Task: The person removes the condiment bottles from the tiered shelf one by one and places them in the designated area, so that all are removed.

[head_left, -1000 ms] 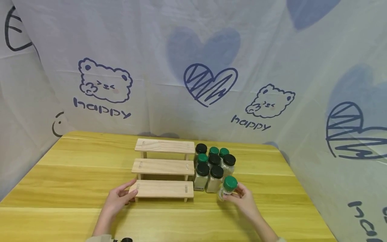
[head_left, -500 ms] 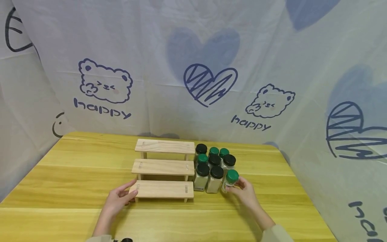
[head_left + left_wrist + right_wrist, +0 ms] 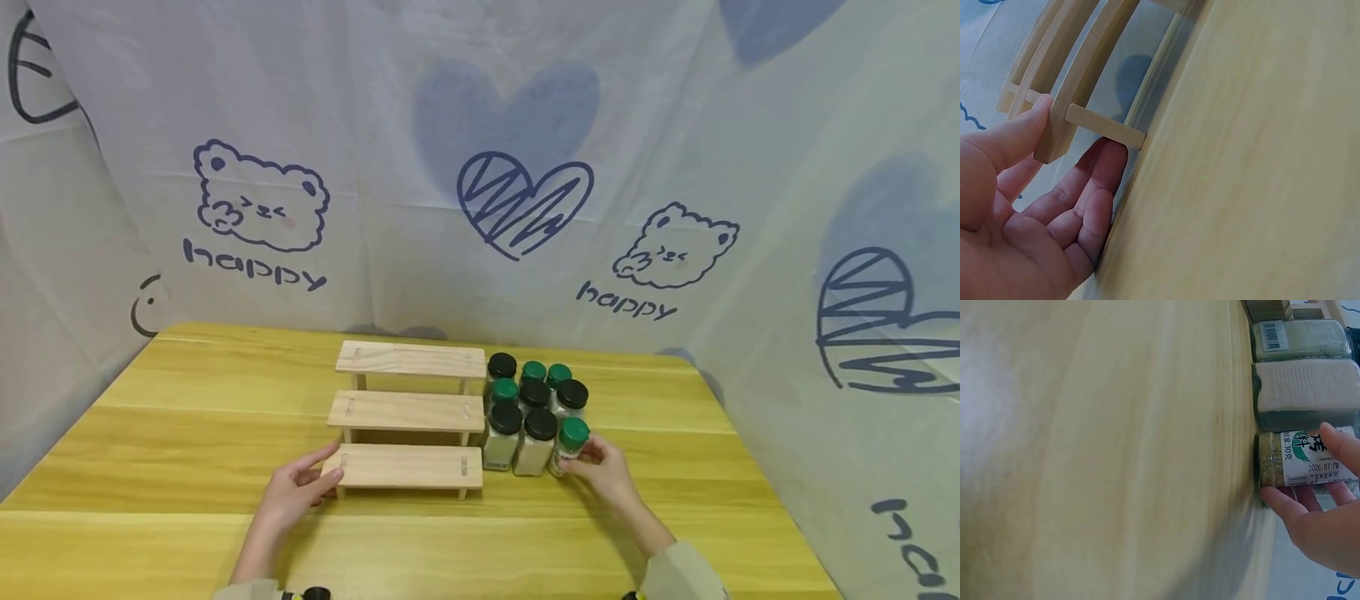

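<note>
My right hand [image 3: 606, 477] holds a round spice jar [image 3: 568, 446] with a green cap, thumb on one side and fingers on the other. In the right wrist view the jar [image 3: 1307, 457] shows a white label and brown-green seasoning, its base at the tabletop beside a square jar [image 3: 1307, 387] of pale powder. My left hand [image 3: 296, 485] grips the left end of a three-tier wooden rack [image 3: 408, 467]. In the left wrist view the thumb [image 3: 1038, 122] presses the lowest board's end, with curled fingers [image 3: 1110, 165] under it by the leg.
Several spice jars with black caps [image 3: 540, 423] and green caps [image 3: 533, 371] stand packed against the rack's right side. All stand on a yellow wood-grain table [image 3: 187, 417]. A white printed cloth [image 3: 390, 167] hangs behind and at the sides.
My right hand has moved the green-capped jar slightly back and right, up beside the front black-capped jar. My left hand has stayed on the rack.
</note>
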The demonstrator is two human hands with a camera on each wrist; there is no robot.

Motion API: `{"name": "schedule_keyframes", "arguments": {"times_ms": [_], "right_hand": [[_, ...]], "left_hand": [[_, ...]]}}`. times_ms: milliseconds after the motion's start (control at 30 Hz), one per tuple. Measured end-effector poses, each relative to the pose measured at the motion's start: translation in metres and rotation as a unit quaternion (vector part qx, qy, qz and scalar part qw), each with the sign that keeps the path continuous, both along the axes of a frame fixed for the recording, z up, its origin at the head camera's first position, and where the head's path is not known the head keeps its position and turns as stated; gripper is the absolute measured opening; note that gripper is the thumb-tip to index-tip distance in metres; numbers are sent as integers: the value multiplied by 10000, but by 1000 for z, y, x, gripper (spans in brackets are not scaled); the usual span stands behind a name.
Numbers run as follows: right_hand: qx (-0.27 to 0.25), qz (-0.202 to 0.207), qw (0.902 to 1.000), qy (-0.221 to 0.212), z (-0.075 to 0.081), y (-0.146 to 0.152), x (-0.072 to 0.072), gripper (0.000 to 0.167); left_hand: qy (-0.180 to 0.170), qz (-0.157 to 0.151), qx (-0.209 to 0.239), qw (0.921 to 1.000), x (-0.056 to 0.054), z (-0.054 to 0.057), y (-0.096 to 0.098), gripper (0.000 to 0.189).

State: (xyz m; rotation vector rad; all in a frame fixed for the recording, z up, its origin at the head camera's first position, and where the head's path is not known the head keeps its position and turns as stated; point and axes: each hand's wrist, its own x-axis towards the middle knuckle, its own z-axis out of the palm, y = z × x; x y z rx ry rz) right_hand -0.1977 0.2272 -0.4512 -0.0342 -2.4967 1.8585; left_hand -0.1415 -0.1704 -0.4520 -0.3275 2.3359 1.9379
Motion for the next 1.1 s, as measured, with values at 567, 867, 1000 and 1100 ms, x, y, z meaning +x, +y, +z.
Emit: {"name": "schedule_keyframes", "arguments": {"times_ms": [567,867,1000,1100], "right_hand": [[101,-79,9999,-42,-6,-2,2,40],[229,-262,9992,196,-2,-1,11,38],[266,-586,9970,423,4,0,17,36],[383,-898,9925,735,11,1,22,31]], "left_hand": [[47,-16,-111,9999,-1,1,0,49],[477,-262,-973,9938,2,3,0,45],[692,-9,-1714,9828,8,14,2,42],[1166,202,-2443,9624,12,26,7,38]]}}
